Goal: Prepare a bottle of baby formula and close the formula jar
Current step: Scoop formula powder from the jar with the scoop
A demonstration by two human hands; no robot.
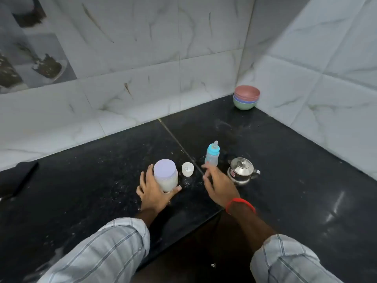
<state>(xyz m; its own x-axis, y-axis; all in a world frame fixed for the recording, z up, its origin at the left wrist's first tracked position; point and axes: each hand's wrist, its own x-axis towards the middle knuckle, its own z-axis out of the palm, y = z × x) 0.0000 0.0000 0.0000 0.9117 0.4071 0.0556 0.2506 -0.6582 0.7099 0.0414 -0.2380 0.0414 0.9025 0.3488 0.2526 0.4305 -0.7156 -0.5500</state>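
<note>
Around the formula jar (165,176), lid on and upright on the black bench (295,180), the left hand (153,190) is wrapped in a grasp. Right of the jar, the right hand (219,182) hovers with fingers loose, holding nothing, just before the baby bottle (212,155). Between jar and bottle stands a small white cup (187,169); beyond the bottle, a steel kettle (241,173).

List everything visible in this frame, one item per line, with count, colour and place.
Clear plastic formula jar with lilac lid: one, white powder inside, lid on, counter centre.
Small white cup: one, right of jar.
Clear baby bottle with blue collar and teat: one, upright, behind right hand.
Steel kettle with lid: one, silver, right of bottle.
Stacked plastic bowls: pink over blue over green, back corner.
Black stone counter: one.
Left hand: grips jar.
Right hand: open, near bottle, red wristband.
</note>
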